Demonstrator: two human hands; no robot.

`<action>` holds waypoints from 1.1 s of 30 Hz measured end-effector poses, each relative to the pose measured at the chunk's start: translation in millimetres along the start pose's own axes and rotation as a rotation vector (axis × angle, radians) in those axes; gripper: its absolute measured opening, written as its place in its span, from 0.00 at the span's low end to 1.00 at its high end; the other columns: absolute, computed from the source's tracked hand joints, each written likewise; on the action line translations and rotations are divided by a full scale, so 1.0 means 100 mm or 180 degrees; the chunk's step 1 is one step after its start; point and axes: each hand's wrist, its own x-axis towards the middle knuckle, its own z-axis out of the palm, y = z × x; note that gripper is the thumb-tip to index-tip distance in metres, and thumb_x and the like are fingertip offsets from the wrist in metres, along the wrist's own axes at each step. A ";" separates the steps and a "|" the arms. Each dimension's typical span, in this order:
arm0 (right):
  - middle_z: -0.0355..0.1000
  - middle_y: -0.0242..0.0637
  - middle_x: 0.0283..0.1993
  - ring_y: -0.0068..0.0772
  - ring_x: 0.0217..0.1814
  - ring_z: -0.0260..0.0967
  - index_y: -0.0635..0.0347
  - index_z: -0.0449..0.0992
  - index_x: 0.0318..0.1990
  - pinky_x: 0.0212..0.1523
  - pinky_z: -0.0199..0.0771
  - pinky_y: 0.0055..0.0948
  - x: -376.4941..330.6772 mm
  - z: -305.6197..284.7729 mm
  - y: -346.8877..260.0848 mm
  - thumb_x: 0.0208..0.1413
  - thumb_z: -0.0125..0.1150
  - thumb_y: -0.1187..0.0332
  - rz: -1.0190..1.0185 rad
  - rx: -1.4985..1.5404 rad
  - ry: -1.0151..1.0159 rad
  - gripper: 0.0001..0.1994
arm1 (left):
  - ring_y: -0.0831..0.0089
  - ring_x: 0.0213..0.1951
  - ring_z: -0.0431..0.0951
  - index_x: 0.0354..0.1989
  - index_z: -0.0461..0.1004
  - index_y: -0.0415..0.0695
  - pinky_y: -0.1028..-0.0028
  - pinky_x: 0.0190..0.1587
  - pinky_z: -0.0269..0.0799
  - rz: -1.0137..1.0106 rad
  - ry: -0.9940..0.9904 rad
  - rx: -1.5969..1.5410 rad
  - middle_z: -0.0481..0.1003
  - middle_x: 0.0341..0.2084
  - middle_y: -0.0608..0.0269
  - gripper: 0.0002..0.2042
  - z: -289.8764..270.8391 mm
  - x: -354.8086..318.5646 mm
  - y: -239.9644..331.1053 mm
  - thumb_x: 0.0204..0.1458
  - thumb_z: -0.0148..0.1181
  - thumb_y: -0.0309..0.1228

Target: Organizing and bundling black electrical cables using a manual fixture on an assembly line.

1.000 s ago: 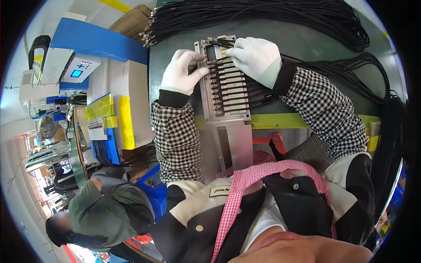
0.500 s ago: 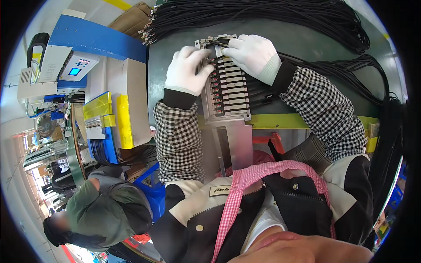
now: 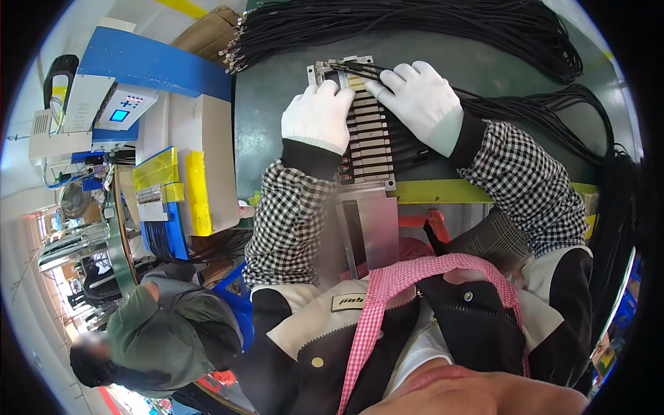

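Both my hands wear white gloves. My left hand (image 3: 319,114) lies on the left side of a metal slotted fixture (image 3: 366,142) on the dark green table (image 3: 266,131), fingers resting at its upper rows. My right hand (image 3: 418,97) lies on the fixture's right side, fingertips pressing a black cable (image 3: 353,67) at the fixture's far end. More black cables (image 3: 526,111) run from under my right hand to the right. Whether the right fingers pinch the cable is hidden.
A large bundle of black cables (image 3: 415,21) lies across the far side of the table. A blue and white machine (image 3: 149,90) with a small screen stands to the left. Another person in a green top (image 3: 159,332) is at lower left. A yellow strip (image 3: 443,190) edges the table.
Both hands have slid a little further up the fixture toward its far end; the left hand moved closer to the right.
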 end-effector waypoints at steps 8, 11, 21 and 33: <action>0.69 0.31 0.35 0.33 0.35 0.67 0.51 0.73 0.37 0.40 0.67 0.30 0.17 0.11 0.14 0.46 0.56 0.63 0.0738 0.1054 -0.0152 0.10 | 0.63 0.35 0.74 0.38 0.74 0.52 0.68 0.38 0.72 -0.0696 0.0315 -0.1056 0.72 0.35 0.65 0.11 0.10 0.02 -0.10 0.44 0.57 0.32; 0.69 0.31 0.32 0.34 0.34 0.67 0.51 0.73 0.36 0.39 0.67 0.30 0.21 0.10 0.16 0.46 0.56 0.63 0.0756 0.0868 -0.0536 0.09 | 0.62 0.35 0.74 0.39 0.74 0.52 0.68 0.38 0.72 -0.1104 0.0596 -0.1941 0.72 0.35 0.65 0.11 0.16 0.13 -0.14 0.45 0.57 0.32; 0.71 0.31 0.33 0.34 0.35 0.69 0.51 0.74 0.36 0.40 0.67 0.28 0.28 0.17 0.09 0.49 0.55 0.65 0.0427 0.0507 0.0051 0.07 | 0.62 0.32 0.74 0.37 0.76 0.52 0.67 0.36 0.71 -0.0977 0.0886 -0.1164 0.72 0.34 0.64 0.09 0.32 0.29 -0.32 0.46 0.58 0.32; 0.71 0.30 0.36 0.33 0.36 0.68 0.52 0.75 0.40 0.40 0.68 0.27 0.40 0.24 0.25 0.47 0.56 0.67 0.0969 0.1292 0.1221 0.11 | 0.72 0.27 0.72 0.34 0.76 0.42 0.76 0.32 0.68 -0.1461 0.1444 -0.3105 0.75 0.27 0.63 0.08 0.23 0.29 -0.30 0.51 0.56 0.33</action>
